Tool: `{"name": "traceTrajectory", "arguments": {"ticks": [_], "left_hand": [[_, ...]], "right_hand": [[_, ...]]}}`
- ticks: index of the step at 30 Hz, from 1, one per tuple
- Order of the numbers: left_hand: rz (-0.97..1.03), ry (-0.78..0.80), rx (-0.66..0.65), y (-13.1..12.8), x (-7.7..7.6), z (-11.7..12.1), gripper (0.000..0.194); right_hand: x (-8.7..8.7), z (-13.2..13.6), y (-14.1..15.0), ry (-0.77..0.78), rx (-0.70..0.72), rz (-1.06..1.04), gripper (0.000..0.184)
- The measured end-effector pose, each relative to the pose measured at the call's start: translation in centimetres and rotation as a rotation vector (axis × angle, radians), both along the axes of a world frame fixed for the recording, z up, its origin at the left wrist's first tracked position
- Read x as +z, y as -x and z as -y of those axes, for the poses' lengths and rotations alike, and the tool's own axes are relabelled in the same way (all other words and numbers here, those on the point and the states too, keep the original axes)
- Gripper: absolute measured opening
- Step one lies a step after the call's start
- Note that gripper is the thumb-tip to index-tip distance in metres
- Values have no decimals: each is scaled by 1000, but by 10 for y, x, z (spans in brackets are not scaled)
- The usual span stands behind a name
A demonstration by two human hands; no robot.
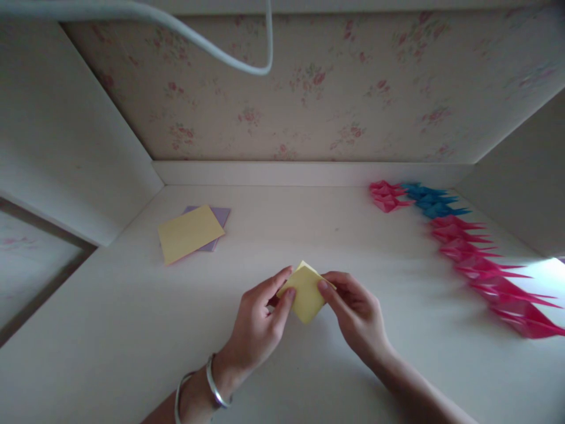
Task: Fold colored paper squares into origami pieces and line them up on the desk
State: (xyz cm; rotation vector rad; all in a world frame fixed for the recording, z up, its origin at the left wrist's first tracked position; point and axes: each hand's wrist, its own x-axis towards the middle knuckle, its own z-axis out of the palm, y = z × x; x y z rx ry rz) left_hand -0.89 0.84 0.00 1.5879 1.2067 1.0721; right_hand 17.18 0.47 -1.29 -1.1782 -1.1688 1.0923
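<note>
We pinch a small folded yellow paper (305, 292) between both hands just above the desk (309, 224). Our left hand (258, 321) grips its left edge with thumb and fingers; our right hand (355, 312) grips its right edge. Left of the paper lies a yellow sheet (189, 233) on a purple sheet (219, 219). Right of it runs a row of pink folded pieces (485, 265) and blue folded pieces (430, 200).
</note>
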Motion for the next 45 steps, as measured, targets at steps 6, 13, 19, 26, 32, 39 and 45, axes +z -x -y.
{"name": "traceTrajectory", "arguments": {"ticks": [6,13,19,26,32,39,45], "left_hand": [[-88,-66,-28,0,4,0,32],[-95,-105,20,1,2,-3,25],[-103,-91,28,1,1,-3,28],[-78,-70,27,1,3,-4,25],[-92,-59,10,1,6,-4,17],[-65,-45,1,1,3,-4,19],[-99,-67,-16,0,6,-6,16]], "right_hand": [[1,-2,1,36,-5,-11,18],[0,-2,0,58,22,117,21],[4,0,1,55,38,159,19],[2,0,-2,43,90,196,17],[0,-1,-2,65,109,206,18],[1,-6,-1,118,79,112,20],[3,-4,-1,162,77,59,22]]}}
